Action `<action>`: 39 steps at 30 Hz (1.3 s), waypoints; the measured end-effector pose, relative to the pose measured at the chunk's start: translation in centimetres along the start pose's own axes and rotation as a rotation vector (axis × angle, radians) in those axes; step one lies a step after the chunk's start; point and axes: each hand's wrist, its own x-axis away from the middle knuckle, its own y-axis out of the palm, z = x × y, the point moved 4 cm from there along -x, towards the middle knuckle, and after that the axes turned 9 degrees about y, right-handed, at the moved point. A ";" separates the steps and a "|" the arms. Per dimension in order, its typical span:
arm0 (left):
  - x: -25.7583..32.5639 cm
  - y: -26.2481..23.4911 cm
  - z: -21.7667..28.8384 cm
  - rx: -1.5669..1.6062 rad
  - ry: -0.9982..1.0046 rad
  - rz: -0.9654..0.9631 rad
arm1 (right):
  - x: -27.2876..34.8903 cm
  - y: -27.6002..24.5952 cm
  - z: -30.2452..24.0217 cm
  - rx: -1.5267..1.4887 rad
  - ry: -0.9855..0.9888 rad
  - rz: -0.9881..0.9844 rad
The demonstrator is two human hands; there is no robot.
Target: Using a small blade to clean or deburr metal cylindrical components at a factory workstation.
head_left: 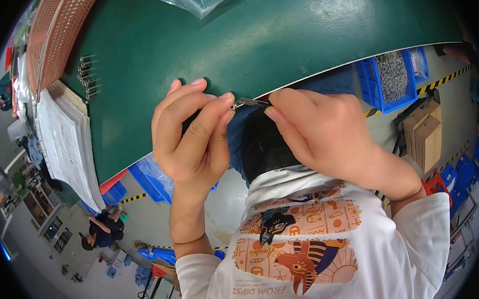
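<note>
Left hand [191, 131] pinches a tiny metal part [232, 107], right hand [325, 126] a slim blade-like tool [254, 102]; pushed hard, its tip could slip into the left fingertips [226, 97]

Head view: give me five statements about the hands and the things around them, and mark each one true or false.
1. The left hand pinches a small metal piece between its fingertips. True.
2. The right hand is empty. False: it grips a slim tool whose tip points toward the left hand.
3. Several thin metal parts lie on the green table, left of the hands. True.
4. The blue bin of small grey parts stands at the left of the picture. False: it is at the right, beyond the table's edge.
5. Clear plastic lies on the table at the picture's upper edge. True.
</note>
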 end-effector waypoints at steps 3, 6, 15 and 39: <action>0.0 0.1 0.0 0.003 -0.001 -0.004 | -0.1 0.0 0.1 -0.032 0.043 -0.002; 0.1 0.1 0.0 0.004 -0.005 -0.009 | -0.4 0.0 0.9 -0.303 0.127 -0.184; 0.3 0.1 0.0 -0.018 0.036 -0.038 | -0.1 -0.2 0.5 -0.103 0.051 -0.078; -0.3 -0.4 -0.4 0.040 0.001 -0.043 | -0.2 0.0 0.1 0.015 -0.045 0.058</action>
